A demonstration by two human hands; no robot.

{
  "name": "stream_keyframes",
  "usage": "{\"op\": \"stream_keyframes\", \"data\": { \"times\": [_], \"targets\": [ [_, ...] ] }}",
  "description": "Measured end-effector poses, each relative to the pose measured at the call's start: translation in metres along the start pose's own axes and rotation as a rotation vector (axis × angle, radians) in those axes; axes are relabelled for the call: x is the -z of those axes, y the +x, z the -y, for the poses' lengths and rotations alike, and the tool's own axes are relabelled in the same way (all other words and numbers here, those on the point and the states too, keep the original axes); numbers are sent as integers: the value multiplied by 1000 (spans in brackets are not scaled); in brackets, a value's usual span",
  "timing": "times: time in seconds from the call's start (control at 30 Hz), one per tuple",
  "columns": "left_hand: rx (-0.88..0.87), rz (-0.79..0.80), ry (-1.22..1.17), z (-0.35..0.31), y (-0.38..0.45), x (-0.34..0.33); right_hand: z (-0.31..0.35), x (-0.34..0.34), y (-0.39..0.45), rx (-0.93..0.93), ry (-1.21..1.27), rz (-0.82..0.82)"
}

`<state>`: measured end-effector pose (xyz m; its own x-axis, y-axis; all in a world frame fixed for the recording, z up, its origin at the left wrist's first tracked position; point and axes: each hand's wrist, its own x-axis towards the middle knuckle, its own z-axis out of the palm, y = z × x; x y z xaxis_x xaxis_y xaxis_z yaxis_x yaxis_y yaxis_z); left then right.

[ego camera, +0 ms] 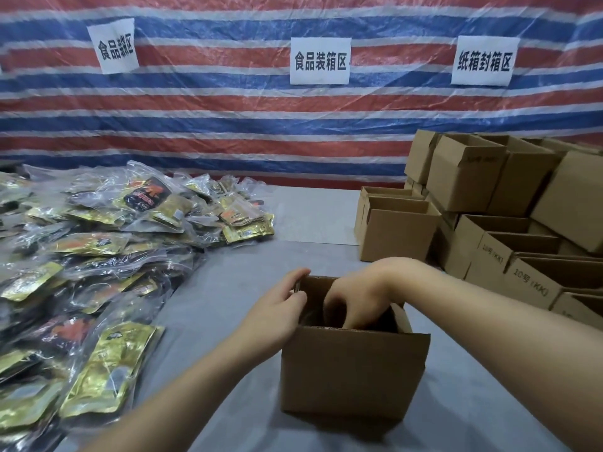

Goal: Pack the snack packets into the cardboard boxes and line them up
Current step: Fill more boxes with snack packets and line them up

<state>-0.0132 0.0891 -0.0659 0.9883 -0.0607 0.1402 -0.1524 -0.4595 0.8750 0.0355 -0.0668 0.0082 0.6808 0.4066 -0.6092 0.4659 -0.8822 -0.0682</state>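
Note:
An open cardboard box (352, 373) stands upright on the grey table in front of me. My left hand (277, 308) grips the box's upper left edge, fingers curled over the rim. My right hand (355, 298) reaches down into the box with its fingers bent and hidden inside; what it holds, if anything, cannot be seen. A large heap of snack packets (98, 256) in clear and gold-black wrapping covers the table's left side.
Stacks of open cardboard boxes (509, 216) fill the right side, the nearest one (396, 230) just behind my box. A striped red-blue tarp with paper signs (320, 60) hangs behind the table. Grey tabletop (222, 305) shows between the packets and the boxes.

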Motion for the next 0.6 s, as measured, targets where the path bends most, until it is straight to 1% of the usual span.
{"op": "stream_keyframes", "data": {
  "times": [0.03,0.07,0.13,0.17,0.3,0.4,0.47,0.5,0.6],
  "targets": [
    [6,-4,-9,0,0,-1,0,0,-1,-11,-36,-7],
    [9,-5,-16,1,0,-2,-1,-5,4,-38,-86,38],
    [5,15,-16,0,-1,-4,5,-16,13,-187,-105,132],
    [1,28,-10,-2,-1,-5,9,-21,17,-244,-87,137],
    [-3,18,2,-5,0,-7,8,-17,18,-254,-172,129],
    [-11,16,20,-5,-1,-6,-1,-14,6,-205,-212,220],
    [-14,14,22,-4,-2,-4,-10,-14,-5,-160,-172,190],
    [-12,12,23,-3,-2,-4,-15,-16,-11,-136,-112,150],
    [-14,12,19,-2,-3,-3,-32,-24,-20,-21,-17,-21]
  ]
}}
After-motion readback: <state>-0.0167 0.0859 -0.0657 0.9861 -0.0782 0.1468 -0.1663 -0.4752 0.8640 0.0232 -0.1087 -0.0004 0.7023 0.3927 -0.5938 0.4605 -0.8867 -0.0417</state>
